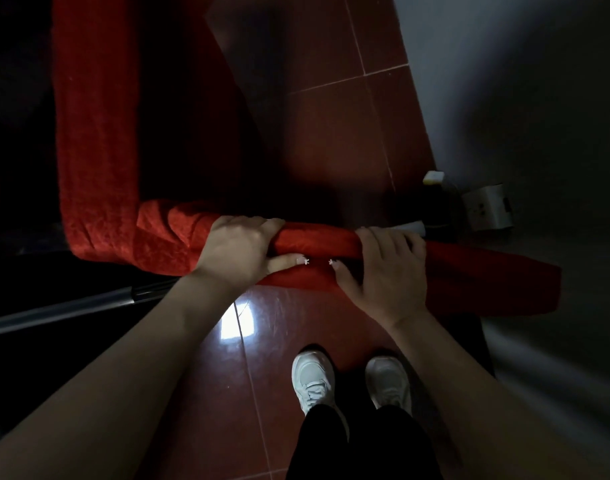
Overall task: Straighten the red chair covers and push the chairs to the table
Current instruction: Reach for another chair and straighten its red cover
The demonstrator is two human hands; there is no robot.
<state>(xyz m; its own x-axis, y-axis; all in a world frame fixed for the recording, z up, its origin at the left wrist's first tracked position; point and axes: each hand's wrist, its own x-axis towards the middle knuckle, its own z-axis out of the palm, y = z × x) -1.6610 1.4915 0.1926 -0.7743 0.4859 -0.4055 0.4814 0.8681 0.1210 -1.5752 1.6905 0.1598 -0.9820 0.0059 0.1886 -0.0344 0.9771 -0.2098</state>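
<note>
Two hands: the left hand [239, 249] and right hand [388, 271] are each clutching the red chair cover [317, 242], side by side.
Cover position: it is draping over the chair's top edge, above the tiled floor [331, 133].

Forearms [140, 344] bare; left hand [237, 247] and right hand [390, 271] with pale thumbnails [301, 260] carrying small glittery studs; black trousers [359, 445]; white sneakers [312, 375].
</note>
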